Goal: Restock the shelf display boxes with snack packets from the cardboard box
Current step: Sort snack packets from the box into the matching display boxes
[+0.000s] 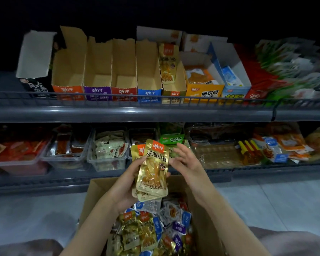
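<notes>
Several gold packets point(153, 170) fill the left hand point(127, 182) (right hand point(185, 161) spread beside).

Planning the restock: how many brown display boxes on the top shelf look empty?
4, side by side left of the gold box: orange-front, purple-front, red-front, blue-front. Their front lips could hide contents.

The grey upper shelf point(118, 111) carries a row of open-topped display boxes point(98, 71) behind a wire rail, then loose red and green packets point(284, 67) at the right. One gold packet point(168, 65) stands in the gold-fronted box point(174, 87). The lower shelf point(44, 182) holds clear trays point(107, 161) of snacks and a green box point(172, 139). On the pale floor point(266, 200) sits a cardboard box point(92, 193).
</notes>
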`<state>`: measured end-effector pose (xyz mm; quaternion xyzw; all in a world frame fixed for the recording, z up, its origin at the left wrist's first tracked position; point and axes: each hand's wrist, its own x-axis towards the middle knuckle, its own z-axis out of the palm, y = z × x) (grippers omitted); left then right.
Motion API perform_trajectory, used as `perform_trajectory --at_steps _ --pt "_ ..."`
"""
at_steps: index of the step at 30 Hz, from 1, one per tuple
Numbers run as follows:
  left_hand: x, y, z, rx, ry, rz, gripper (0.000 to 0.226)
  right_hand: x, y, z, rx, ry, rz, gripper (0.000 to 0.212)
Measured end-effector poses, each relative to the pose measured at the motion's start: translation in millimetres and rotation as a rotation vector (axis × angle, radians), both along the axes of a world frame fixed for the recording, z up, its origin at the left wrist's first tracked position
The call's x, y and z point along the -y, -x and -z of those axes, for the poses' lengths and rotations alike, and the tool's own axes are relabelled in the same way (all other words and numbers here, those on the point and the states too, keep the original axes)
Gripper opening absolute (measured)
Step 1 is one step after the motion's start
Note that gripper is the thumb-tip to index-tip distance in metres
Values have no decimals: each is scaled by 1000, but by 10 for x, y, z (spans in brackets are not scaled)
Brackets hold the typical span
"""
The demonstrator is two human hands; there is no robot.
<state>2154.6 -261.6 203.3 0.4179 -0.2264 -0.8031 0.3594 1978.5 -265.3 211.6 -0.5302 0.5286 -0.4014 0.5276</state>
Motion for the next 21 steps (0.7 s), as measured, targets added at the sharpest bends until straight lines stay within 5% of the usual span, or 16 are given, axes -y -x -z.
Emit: perform_trajectory --at_steps 4,12,15,21 --pt "12 61 -156 56 36 121 45 69 14 -50 147 -186 -154 43" --pt "325 -21 -656 392 234 244 53 334 34 -457 239 -92 -42 71" --pt "426 -51 -828 466 381 78 58 483 0 -631 328 -69 70 57" --pt "632 115 -1184 548 675 -164 31 787 -250 -944 539 -22 215 44"
